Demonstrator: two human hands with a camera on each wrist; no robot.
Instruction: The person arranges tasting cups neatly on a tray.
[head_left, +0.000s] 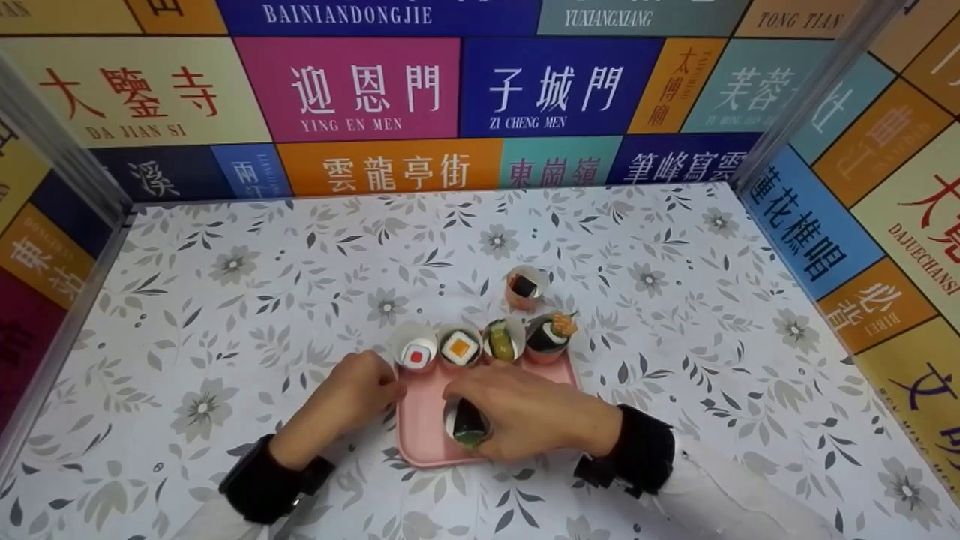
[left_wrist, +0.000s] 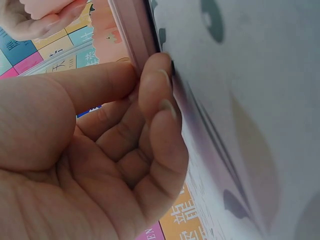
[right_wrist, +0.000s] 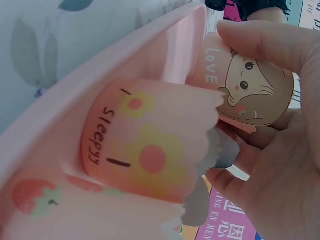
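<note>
My right hand (head_left: 521, 412) grips a small pink paper cup (right_wrist: 252, 87) printed with a cartoon face and "LOVE". A dark, sushi-like piece (head_left: 466, 420) sits in this cup. Below it lies a pink tray (head_left: 424, 427). At the tray's left rim, my left hand (head_left: 360, 390) pinches the edge between thumb and curled fingers; the left wrist view shows that rim (left_wrist: 132, 37) at the fingertips. Along the tray's far side stand several cups: one with a red-centred roll (head_left: 416, 355), one with an orange-centred roll (head_left: 460, 348), one with a green piece (head_left: 500, 343).
At the row's right end is a cup with a dark roll and orange topping (head_left: 551, 332). Another cup (head_left: 523, 289) stands on the floral tabletop (head_left: 300, 300) behind the tray. A "Sleepyy" cup (right_wrist: 150, 140) is beside the held one. Lettered panels (head_left: 352, 90) enclose the table.
</note>
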